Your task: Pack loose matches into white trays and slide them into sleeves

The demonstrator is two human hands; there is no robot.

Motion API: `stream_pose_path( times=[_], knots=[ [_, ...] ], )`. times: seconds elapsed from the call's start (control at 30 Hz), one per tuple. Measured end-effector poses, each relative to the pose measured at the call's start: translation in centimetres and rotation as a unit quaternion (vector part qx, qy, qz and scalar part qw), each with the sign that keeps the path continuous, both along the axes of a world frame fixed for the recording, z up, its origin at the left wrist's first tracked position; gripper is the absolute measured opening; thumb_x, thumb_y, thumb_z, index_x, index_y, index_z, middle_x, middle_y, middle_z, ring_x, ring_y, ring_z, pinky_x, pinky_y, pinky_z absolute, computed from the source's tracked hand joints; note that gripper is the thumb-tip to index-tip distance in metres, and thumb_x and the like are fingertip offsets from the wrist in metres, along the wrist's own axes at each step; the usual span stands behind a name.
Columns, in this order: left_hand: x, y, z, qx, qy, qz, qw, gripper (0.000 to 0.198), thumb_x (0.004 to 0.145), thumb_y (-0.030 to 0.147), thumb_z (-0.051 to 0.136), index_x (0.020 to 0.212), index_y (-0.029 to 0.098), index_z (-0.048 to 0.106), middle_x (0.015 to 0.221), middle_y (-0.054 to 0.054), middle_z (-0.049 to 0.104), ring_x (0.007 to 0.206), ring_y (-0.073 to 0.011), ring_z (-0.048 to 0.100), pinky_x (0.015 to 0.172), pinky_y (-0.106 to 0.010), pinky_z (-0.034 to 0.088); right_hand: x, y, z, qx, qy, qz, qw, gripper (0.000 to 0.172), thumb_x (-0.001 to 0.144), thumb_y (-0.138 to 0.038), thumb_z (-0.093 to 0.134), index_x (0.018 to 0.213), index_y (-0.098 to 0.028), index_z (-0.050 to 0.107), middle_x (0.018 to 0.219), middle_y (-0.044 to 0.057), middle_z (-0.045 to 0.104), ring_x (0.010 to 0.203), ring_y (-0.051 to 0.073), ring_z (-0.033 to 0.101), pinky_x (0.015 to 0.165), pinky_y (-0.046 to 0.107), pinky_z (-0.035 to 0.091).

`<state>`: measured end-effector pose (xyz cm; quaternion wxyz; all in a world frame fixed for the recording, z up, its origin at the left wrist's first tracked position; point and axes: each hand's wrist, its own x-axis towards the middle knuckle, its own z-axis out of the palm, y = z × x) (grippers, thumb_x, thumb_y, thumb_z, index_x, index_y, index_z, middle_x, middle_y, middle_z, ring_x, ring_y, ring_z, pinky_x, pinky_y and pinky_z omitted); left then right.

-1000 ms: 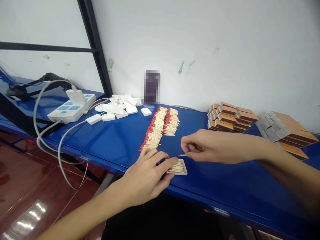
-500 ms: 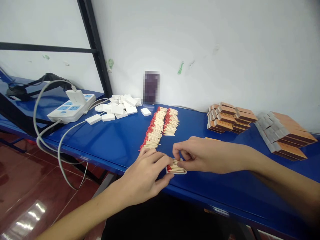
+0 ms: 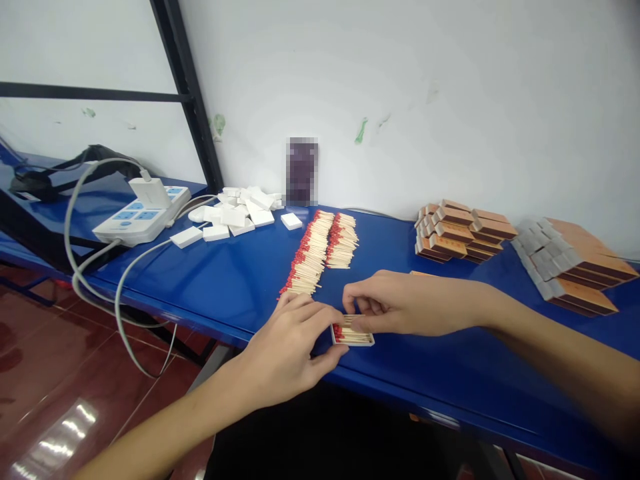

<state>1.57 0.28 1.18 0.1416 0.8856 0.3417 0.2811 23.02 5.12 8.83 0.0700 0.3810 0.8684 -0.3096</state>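
Note:
A small white matchbox tray (image 3: 370,344) filled with red-tipped matches (image 3: 357,333) rests near the table's front edge. My left hand (image 3: 295,350) grips its left end, thumb at the near side and fingers at the far side. Over the tray's far right part, my right hand (image 3: 387,303) has its fingers curled, and its thumb touches the matches. Whether anything is pinched between those fingers is hidden. Just beyond the hands lie two rows of loose matches, a longer left row (image 3: 313,253) and a shorter right row (image 3: 343,241), heads to the left.
White trays (image 3: 250,207) are heaped at the back left, beside a power strip (image 3: 145,217) with trailing cables. Two stacks of orange-brown matchbox sleeves, a nearer-centre stack (image 3: 457,230) and a far-right stack (image 3: 583,263), stand on the blue table (image 3: 225,287). A pixelated dark object (image 3: 303,172) leans against the wall.
My right hand has lifted and shifted slightly away from the near side of the tray, uncovering more matches. My left hand keeps its grip on the tray.

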Motion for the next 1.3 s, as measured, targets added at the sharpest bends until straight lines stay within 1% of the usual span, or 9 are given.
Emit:
stream_pose_path(
  times=[0.3,0.53,0.73,0.9,1.0,1.07,1.13,1.23,1.3],
  knots=[
    [0.0,0.1,0.0,0.018,0.003,-0.022,1.0,0.009,0.094,0.024,0.059,0.102,0.021,0.063,0.101,-0.002,0.07,0.097,-0.0191,0.062,0.094,-0.038,0.04,0.2,0.5,-0.2,-0.014,0.008,0.009,1.0,0.03,0.092,-0.049,0.05,0.085,-0.022,0.057,0.072,-0.001,0.063,0.061,0.013,0.052,0.054,0.025,0.036],
    [-0.1,0.1,-0.1,0.022,0.007,-0.021,1.0,0.008,0.095,0.026,0.058,0.097,0.022,0.065,0.108,-0.002,0.069,0.098,-0.0195,0.059,0.095,-0.038,0.038,0.3,0.7,-0.3,-0.031,0.015,0.012,0.999,0.024,0.093,-0.043,0.05,0.088,-0.021,0.058,0.072,-0.001,0.064,0.062,0.013,0.054,0.056,0.024,0.038],
    [0.0,0.0,0.0,0.022,0.009,-0.009,1.0,0.022,0.093,0.026,0.061,0.115,0.022,0.06,0.105,-0.002,0.07,0.097,-0.0204,0.058,0.092,-0.037,0.037,0.1,0.6,-0.2,-0.019,0.007,0.009,1.0,0.019,0.092,-0.04,0.054,0.088,-0.021,0.058,0.074,-0.001,0.064,0.064,0.013,0.055,0.057,0.024,0.039],
    [0.1,0.1,-0.2,0.024,0.006,-0.015,1.0,0.015,0.093,0.025,0.062,0.108,0.022,0.063,0.104,0.0,0.07,0.096,-0.0186,0.059,0.094,-0.036,0.036,0.2,0.5,-0.2,-0.024,-0.005,0.004,1.0,0.025,0.09,-0.046,0.055,0.088,-0.022,0.059,0.074,-0.001,0.064,0.063,0.013,0.054,0.054,0.024,0.037],
    [0.1,0.2,-0.2,0.027,0.001,-0.015,1.0,0.022,0.093,0.023,0.062,0.114,0.021,0.06,0.105,-0.001,0.069,0.096,-0.0185,0.059,0.092,-0.035,0.037,0.4,0.9,-0.4,-0.021,0.021,0.023,0.999,0.027,0.095,-0.044,0.048,0.086,-0.021,0.058,0.072,-0.001,0.061,0.061,0.012,0.052,0.055,0.024,0.036],
    [0.0,0.2,-0.3,0.037,0.002,-0.014,0.999,0.021,0.094,0.024,0.061,0.114,0.02,0.06,0.106,-0.002,0.069,0.096,-0.0193,0.058,0.092,-0.036,0.038,0.6,1.4,-0.8,0.0,0.049,0.029,0.998,0.026,0.097,-0.037,0.044,0.083,-0.02,0.058,0.071,-0.001,0.059,0.061,0.012,0.052,0.056,0.024,0.037],
    [-0.1,0.2,-0.4,0.052,0.004,-0.021,0.998,0.014,0.095,0.025,0.059,0.108,0.02,0.062,0.108,-0.003,0.069,0.096,-0.0198,0.058,0.092,-0.037,0.037,0.8,2.2,-1.7,0.046,0.079,0.01,0.996,0.021,0.096,-0.03,0.044,0.083,-0.02,0.058,0.07,-0.002,0.059,0.061,0.011,0.052,0.057,0.024,0.037],
    [-0.2,0.1,-0.6,0.068,0.001,-0.026,0.997,0.01,0.096,0.026,0.058,0.101,0.02,0.064,0.111,-0.003,0.068,0.097,-0.0198,0.059,0.092,-0.038,0.037,0.8,3.5,-3.8,0.179,0.126,-0.062,0.974,0.011,0.092,-0.024,0.049,0.089,-0.019,0.058,0.066,-0.003,0.056,0.058,0.011,0.049,0.057,0.024,0.036],
    [-0.1,0.1,-0.6,0.072,-0.003,-0.025,0.997,0.009,0.096,0.025,0.058,0.1,0.019,0.063,0.11,-0.003,0.069,0.096,-0.0195,0.059,0.093,-0.038,0.037,0.7,4.2,-5.3,0.251,0.142,-0.099,0.952,0.009,0.091,-0.024,0.051,0.091,-0.019,0.059,0.064,-0.004,0.055,0.057,0.012,0.048,0.057,0.024,0.034]
  ],
)
